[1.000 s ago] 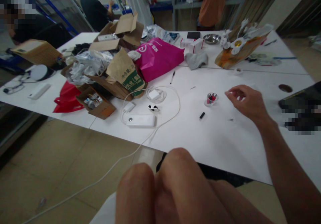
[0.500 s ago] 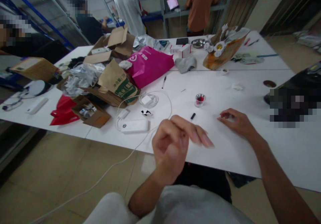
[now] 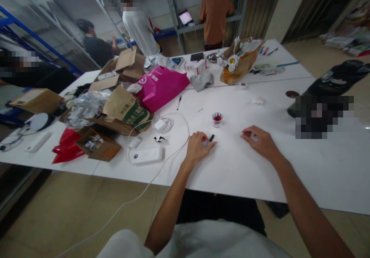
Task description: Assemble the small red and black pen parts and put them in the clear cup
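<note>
My left hand (image 3: 199, 148) rests on the white table with thumb and fingers apart. Close to its fingertips lies a small black stick-like piece (image 3: 212, 138); I see no grip on it. My right hand (image 3: 260, 142) lies on the table farther right, fingers curved and their tips near the thumb, holding nothing that I can see. Between and beyond the hands stands a small clear cup (image 3: 217, 119) with red and black bits inside. Left of my left hand are a white power bank (image 3: 147, 155), a coiled white cable with a charger (image 3: 160, 124) and a small black-and-white item (image 3: 159, 139).
Boxes, a brown paper bag (image 3: 127, 108) and a pink bag (image 3: 163, 88) crowd the table's left side. A pen (image 3: 179, 103) lies beyond the cable. At right sits a black bag-like object (image 3: 332, 81), partly blurred out. Other people stand or sit behind the table.
My left hand has come down from in front of the camera to the tabletop by the black piece. My right hand keeps its place on the table. The view has shifted slightly.
</note>
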`<state>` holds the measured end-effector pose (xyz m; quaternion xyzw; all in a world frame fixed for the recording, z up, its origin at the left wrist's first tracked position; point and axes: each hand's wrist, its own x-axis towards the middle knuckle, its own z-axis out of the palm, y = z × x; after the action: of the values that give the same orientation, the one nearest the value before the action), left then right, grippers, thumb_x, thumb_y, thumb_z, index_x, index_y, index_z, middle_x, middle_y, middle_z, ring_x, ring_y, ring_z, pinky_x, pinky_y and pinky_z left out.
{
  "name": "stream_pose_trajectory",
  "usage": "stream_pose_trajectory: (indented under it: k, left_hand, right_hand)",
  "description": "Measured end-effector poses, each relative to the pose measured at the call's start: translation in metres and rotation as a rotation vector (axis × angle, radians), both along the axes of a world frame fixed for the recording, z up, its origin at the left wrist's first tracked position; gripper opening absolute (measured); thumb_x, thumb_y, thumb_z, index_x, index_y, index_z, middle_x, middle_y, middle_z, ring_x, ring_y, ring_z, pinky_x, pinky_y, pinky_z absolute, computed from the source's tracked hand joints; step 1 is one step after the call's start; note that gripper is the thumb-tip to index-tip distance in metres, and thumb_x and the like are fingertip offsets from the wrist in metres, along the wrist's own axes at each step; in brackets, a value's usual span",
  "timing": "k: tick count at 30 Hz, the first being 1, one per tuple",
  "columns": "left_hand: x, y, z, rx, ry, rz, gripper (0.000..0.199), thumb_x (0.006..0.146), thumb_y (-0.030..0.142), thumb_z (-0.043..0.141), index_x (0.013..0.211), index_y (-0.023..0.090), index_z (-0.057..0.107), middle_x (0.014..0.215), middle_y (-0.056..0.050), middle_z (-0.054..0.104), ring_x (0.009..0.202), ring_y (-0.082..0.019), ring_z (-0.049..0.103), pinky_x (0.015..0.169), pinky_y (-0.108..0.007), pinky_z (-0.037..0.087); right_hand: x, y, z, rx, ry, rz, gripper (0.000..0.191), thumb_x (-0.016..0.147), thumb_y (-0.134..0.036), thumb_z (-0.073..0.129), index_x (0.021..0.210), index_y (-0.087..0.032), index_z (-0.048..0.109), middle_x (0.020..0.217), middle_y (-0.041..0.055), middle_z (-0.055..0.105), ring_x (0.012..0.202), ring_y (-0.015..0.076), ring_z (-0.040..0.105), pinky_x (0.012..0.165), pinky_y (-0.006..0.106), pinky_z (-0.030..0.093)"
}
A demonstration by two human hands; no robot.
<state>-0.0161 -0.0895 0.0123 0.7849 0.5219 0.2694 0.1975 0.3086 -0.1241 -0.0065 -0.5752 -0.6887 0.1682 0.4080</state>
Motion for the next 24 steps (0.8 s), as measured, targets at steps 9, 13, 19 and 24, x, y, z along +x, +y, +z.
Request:
stream_pose_trajectory:
  k: [9, 13, 19, 24]
  left_hand:
    - [-0.0016, 0.0013, -0.0055, 0.011, 0.047, -0.059, 0.02, 0.101, 0.038, 0.079, 0.096, 0.023, 0.068, 0.104, -0.005, 0.075, 0.107, -0.026, 0.068, 0.102, -0.047, 0.047]
    - [-0.003, 0.0025, -0.0055, -0.006, -0.017, -0.039, 0.017, 0.106, 0.035, 0.072, 0.096, 0.022, 0.067, 0.103, -0.005, 0.074, 0.104, -0.025, 0.069, 0.1, -0.045, 0.049]
    - [-0.003, 0.0014, -0.0041, -0.021, -0.019, -0.039, 0.016, 0.102, 0.035, 0.078, 0.096, 0.023, 0.068, 0.103, -0.004, 0.076, 0.106, -0.026, 0.07, 0.102, -0.047, 0.048]
    - [-0.0031, -0.001, -0.0011, -0.012, 0.004, -0.053, 0.015, 0.093, 0.023, 0.081, 0.098, 0.023, 0.066, 0.104, -0.004, 0.075, 0.108, -0.026, 0.069, 0.101, -0.046, 0.049]
  right_hand:
    - [-0.0007, -0.0001, -0.005, 0.042, -0.044, 0.004, 0.021, 0.107, -0.047, 0.067, 0.108, -0.026, 0.071, 0.1, 0.0086, 0.075, 0.09, 0.0289, 0.073, 0.089, 0.05, 0.06]
    - [-0.0012, -0.0004, -0.0025, 0.056, -0.033, -0.004, 0.024, 0.107, -0.05, 0.066, 0.107, -0.027, 0.071, 0.099, 0.0086, 0.074, 0.09, 0.029, 0.073, 0.088, 0.049, 0.061]
    - [-0.0012, -0.0007, -0.0006, 0.059, -0.027, -0.021, 0.025, 0.107, -0.051, 0.066, 0.106, -0.027, 0.071, 0.098, 0.009, 0.075, 0.09, 0.029, 0.073, 0.087, 0.049, 0.061]
    - [-0.0017, -0.0007, -0.002, 0.062, -0.019, -0.017, 0.024, 0.106, -0.05, 0.066, 0.106, -0.026, 0.071, 0.099, 0.0089, 0.075, 0.089, 0.0288, 0.073, 0.086, 0.049, 0.06]
